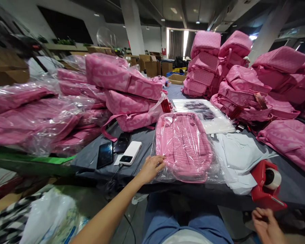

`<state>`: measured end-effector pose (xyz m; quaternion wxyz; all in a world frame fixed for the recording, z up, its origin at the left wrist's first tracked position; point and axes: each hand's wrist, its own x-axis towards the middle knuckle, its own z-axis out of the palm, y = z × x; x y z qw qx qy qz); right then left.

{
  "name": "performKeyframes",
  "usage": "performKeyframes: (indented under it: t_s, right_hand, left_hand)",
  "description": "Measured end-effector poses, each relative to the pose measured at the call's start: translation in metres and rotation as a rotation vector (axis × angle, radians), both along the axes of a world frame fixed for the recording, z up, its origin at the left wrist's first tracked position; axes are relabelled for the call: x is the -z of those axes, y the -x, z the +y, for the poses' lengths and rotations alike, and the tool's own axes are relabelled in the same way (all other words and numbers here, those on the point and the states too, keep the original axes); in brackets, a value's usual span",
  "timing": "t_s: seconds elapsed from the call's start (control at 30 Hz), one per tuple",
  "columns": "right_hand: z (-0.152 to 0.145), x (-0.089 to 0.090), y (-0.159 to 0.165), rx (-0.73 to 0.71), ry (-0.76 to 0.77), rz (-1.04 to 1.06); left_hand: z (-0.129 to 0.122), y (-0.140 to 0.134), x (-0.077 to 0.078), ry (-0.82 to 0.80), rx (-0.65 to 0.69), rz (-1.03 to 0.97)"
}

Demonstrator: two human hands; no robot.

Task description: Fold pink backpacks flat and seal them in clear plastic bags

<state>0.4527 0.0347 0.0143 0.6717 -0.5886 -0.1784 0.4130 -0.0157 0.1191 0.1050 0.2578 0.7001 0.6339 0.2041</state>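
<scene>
A pink backpack (184, 145) lies flat on the dark-covered table, strap side up, inside a clear plastic bag (218, 169). My left hand (152, 166) rests on the bag's left edge with its fingers stretched out, beside the backpack. At the table's front right stands a red tape dispenser (261, 183) with a roll of tape (272, 178) in it. Just below the dispenser's front end is my right hand (266, 223), its fingers curled together; whatever they pinch, if anything, is too small to see.
Left of the bag lie a white power bank (131, 153) with a cable and a dark phone (105, 155). White sheets (239, 152) lie to its right, flat plastic bags (203, 113) behind it. Pink backpacks are stacked at left (127, 81) and right (203, 64), some plastic-wrapped (40, 115).
</scene>
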Motion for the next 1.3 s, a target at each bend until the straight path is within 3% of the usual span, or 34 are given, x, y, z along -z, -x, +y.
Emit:
performKeyframes:
  t_s: [0.07,0.13,0.3,0.4,0.5,0.63,0.7,0.77,0.87,1.0,1.07,1.17,1.23,1.3]
  right_hand:
    - [0.013,-0.011,0.047,-0.207,-0.014,0.048]
    - [0.025,-0.038,0.096,-0.556,-0.041,-0.066]
    - [0.085,-0.127,0.198,-1.401,-0.45,-0.867]
    - [0.139,-0.15,0.244,-1.655,-0.622,-1.319]
    - [0.18,-0.145,0.272,-1.614,-0.559,-1.674]
    - [0.198,-0.136,0.271,-1.416,-0.495,-1.793]
    - [0.191,-0.133,0.26,-1.229,-0.558,-1.836]
    - [0.176,-0.123,0.249,-1.079,-0.757,-1.861]
    - [0.147,-0.093,0.24,-1.047,-1.092,-1.927]
    - [0.13,-0.056,0.244,-1.053,-1.072,-2.035]
    - [0.132,-0.055,0.244,-1.1,-1.065,-2.019]
    - [0.131,-0.07,0.226,-1.09,-1.106,-1.878]
    - [0.125,-0.08,0.193,-0.968,-1.031,-1.703]
    - [0.117,-0.084,0.144,-0.803,-0.846,-1.492]
  left_hand:
    - [0.0,-0.001,0.0,0.011,-0.007,-0.012]
    - [0.0,-0.002,-0.002,0.02,-0.012,-0.019]
    - [0.001,-0.005,-0.009,0.037,-0.031,-0.013]
    - [0.0,-0.007,-0.011,0.031,-0.027,-0.014]
    - [0.0,-0.008,-0.008,0.015,-0.028,-0.021]
    - [0.001,-0.007,-0.003,-0.004,-0.038,-0.031]
    - [0.003,-0.005,-0.001,-0.007,-0.031,-0.034]
    - [0.005,-0.004,0.001,-0.01,-0.025,-0.036]
    - [0.006,-0.002,0.002,-0.016,-0.016,-0.035]
    - [0.007,-0.002,0.004,-0.014,-0.014,-0.041]
    - [0.009,-0.003,0.003,-0.015,-0.026,-0.054]
    - [0.012,0.001,-0.004,-0.015,-0.042,-0.103]
    - [0.016,0.008,-0.012,-0.038,-0.067,-0.163]
    - [0.021,0.021,-0.019,-0.098,-0.158,-0.232]
